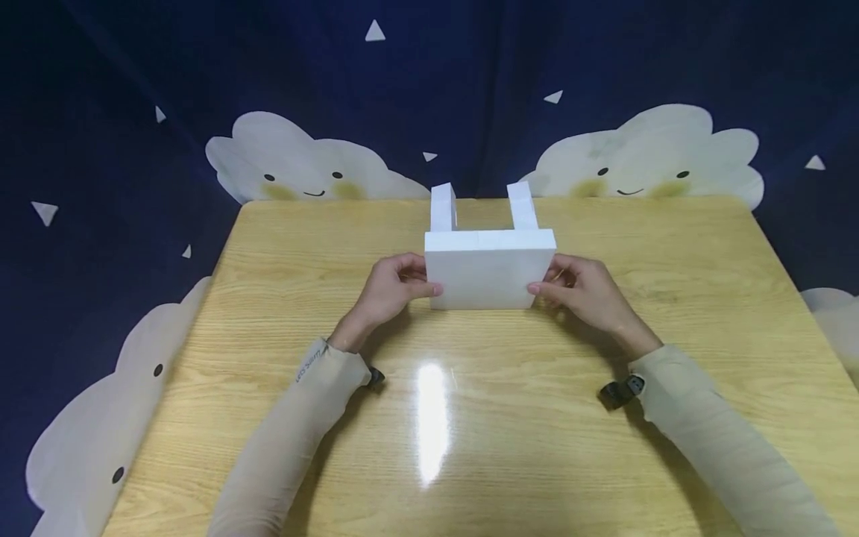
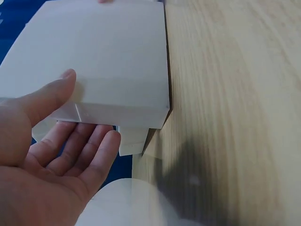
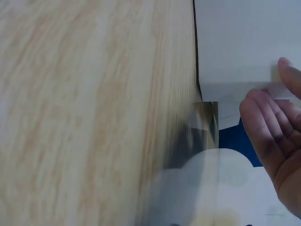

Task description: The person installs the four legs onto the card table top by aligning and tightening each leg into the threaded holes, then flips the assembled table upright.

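Note:
A plain white cardboard box (image 1: 490,276) stands upright on the table, its broad face toward me. Two narrow white flaps (image 1: 523,206) stick out behind its top edge. My left hand (image 1: 399,282) holds the box's left side, thumb on the broad face and fingers bent at the side panel; the left wrist view shows this grip on the box (image 2: 108,52) closely. On the opposite side, my right hand (image 1: 580,287) holds the box the same way, thumb near the lower right corner. In the right wrist view the right hand (image 3: 277,127) is partly cut off by the frame edge.
The wooden table (image 1: 523,447) has a bright light reflection in front of the box. A dark blue curtain (image 1: 470,89) with white cloud prints hangs behind and beside the table. Dark wrist devices (image 1: 620,391) sit at both sleeve cuffs.

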Demonstrator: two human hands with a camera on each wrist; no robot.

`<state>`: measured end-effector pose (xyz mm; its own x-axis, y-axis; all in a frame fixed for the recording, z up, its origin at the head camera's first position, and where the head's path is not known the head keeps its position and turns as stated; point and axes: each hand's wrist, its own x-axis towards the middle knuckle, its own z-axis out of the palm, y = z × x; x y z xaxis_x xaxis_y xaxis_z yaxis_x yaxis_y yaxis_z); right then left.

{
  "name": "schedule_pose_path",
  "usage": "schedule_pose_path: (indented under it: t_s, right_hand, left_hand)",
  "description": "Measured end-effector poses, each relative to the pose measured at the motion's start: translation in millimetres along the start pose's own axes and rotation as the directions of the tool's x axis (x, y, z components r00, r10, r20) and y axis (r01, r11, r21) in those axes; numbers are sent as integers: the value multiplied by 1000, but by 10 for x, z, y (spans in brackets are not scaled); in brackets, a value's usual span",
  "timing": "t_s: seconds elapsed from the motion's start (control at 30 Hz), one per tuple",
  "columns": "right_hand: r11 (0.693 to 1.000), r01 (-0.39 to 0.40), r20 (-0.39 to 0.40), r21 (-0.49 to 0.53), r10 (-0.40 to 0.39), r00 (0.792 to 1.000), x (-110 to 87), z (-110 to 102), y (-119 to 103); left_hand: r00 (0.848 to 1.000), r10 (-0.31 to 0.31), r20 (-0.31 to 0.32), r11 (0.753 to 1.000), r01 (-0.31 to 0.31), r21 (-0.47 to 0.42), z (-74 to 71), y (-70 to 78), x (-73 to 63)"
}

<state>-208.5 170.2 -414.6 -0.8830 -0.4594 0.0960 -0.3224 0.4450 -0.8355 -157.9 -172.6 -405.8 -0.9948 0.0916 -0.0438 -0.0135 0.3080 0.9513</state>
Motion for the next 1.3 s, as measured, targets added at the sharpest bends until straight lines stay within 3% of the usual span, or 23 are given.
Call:
schedule_pose_path:
  t_s: [0.17, 0.3, 0.5, 0.83, 1.0, 1.3]
  right_hand:
    - [1000, 1, -26, -3, -1, 1000, -74, -19, -24]
    - [1000, -8, -42, 8, 9, 999, -115, -76, -113]
    - [992, -57, -17, 115, 59, 998, -101, -165, -214]
    - [911, -131, 9, 391, 139, 990, 106, -246, -275]
    - [884, -177, 18, 433, 188, 982, 215, -262, -251]
    - [835, -234, 44, 498, 245, 968, 368, -259, -204]
  left_hand:
    - [1000, -9, -8, 1000, 8, -28, -3, -6, -55]
    - [1000, -19, -20, 1000, 18, -25, -40, 75, -104]
    - [999, 30, -20, 999, -30, -20, -105, 201, -100]
    - [999, -44, 0, 982, 44, -185, -109, 332, 100]
    - [995, -95, -16, 972, 89, -217, -96, 327, 227]
    - [994, -105, -32, 958, 93, -270, -68, 320, 378]
